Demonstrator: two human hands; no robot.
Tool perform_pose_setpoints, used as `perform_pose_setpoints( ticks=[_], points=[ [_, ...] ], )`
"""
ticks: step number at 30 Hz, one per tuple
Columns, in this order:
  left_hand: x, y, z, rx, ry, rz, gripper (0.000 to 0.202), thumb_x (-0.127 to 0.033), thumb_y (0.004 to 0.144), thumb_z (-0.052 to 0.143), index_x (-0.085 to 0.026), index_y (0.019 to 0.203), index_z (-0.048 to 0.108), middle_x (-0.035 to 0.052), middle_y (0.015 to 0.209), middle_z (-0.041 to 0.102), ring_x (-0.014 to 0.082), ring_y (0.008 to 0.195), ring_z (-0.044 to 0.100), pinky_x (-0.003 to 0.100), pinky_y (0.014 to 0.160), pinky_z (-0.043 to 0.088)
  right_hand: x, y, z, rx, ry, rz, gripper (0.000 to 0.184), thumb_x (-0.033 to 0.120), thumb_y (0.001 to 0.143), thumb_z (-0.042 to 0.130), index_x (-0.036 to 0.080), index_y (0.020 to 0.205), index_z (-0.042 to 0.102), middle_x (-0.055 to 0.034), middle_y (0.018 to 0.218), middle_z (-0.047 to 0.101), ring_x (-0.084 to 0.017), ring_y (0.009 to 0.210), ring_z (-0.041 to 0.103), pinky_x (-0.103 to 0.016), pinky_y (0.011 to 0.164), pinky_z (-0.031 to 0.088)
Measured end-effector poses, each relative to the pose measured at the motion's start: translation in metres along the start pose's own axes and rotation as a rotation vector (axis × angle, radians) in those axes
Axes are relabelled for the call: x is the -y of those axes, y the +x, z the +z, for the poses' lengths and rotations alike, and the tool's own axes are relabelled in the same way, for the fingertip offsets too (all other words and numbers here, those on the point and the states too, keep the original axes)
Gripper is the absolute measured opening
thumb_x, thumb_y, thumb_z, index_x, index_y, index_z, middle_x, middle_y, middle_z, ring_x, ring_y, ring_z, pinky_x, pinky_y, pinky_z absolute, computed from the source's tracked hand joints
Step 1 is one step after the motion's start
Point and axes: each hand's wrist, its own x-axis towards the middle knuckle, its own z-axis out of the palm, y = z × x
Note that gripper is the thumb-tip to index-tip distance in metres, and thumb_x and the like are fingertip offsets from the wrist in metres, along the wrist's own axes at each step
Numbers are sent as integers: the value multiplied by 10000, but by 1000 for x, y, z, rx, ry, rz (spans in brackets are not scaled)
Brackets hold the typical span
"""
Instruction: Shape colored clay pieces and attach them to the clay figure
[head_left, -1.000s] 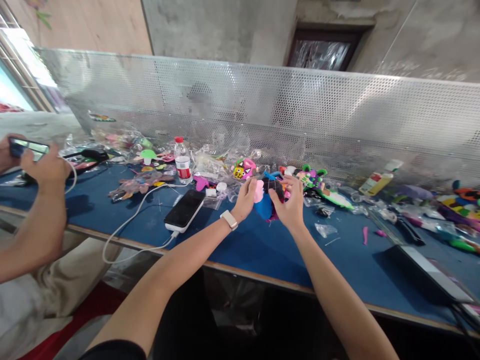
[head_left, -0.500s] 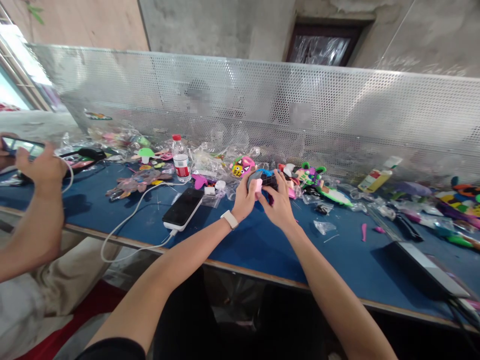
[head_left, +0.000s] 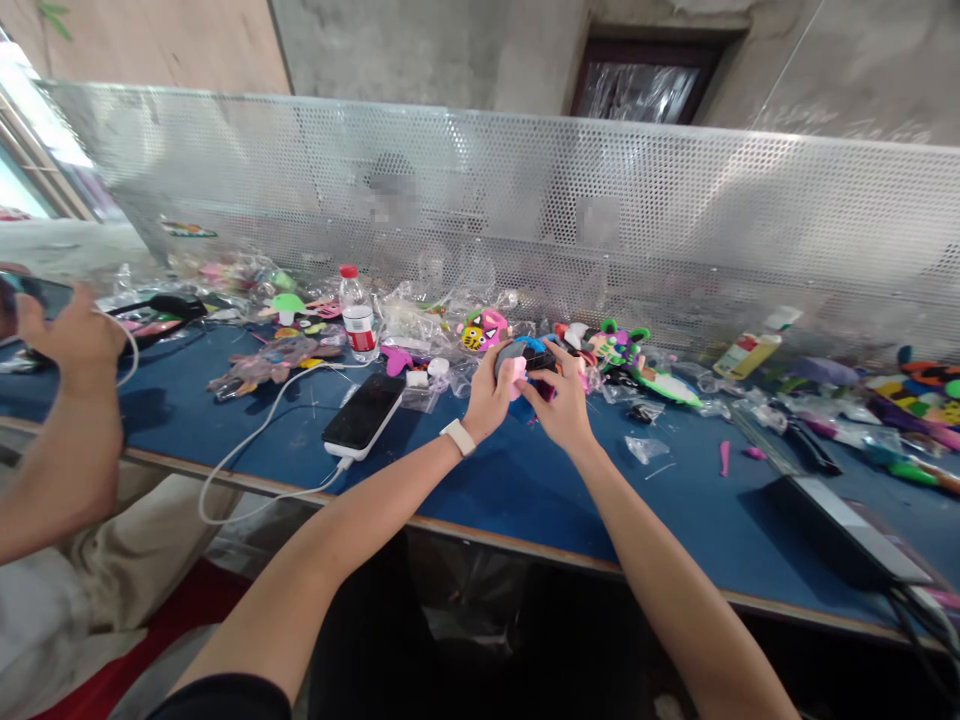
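Both my hands are closed around one small craft piece with black, grey, blue and pink parts, held above the blue table. My left hand wears a white wristband and grips the piece from its left side, near a pink block-like part. On the other side my right hand pinches it with thumb and fingers. The fingers cover much of the piece, so its kind does not show. Just behind it lies a pink and yellow animal-faced craft, and to the right a green and purple one.
A phone on a white cable and a red-capped bottle stand left of my hands. Clear plastic scraps litter the back, below a perforated metal panel. A black device sits at right. Another person's hand holds a phone at left.
My hands stay in nearly the same place, with the fingers shifting slightly on the piece. The whole view has moved a little.
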Motion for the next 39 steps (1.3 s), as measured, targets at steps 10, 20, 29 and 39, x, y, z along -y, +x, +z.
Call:
perform_pose_setpoints(
  ticks=[10,20,29,39],
  points=[
    [0,1,1,10,-19,-4,530,-622,1063,386,-241,1367,595,137,1372,670,269,1284,635,492,1136,475,5,2,-6,19,-72,-29,265,446,1006,632,254,934,800,-70,1583,518,-343,1466,486,-635,1212,412],
    [4,3,-1,35,28,10,566,-642,1053,389,-216,1357,604,157,1389,657,286,1303,625,514,1159,457,5,11,-23,259,-227,-181,224,409,1020,610,257,967,767,-25,1662,426,-387,1571,326,-712,1245,328],
    [5,1,1,31,13,-16,573,-659,1048,389,-221,1336,621,150,1363,672,285,1282,635,500,1143,464,-4,9,-21,276,-120,-168,220,431,1024,598,256,977,722,-53,1642,433,-368,1545,381,-665,1234,385],
    [9,14,-9,-196,-5,-114,652,-719,1036,323,-206,1284,640,140,1287,692,269,1265,626,473,1155,444,-4,-1,-2,-71,-110,17,227,460,963,672,251,1010,750,-67,1676,387,-373,1553,352,-699,1232,303]
  ],
)
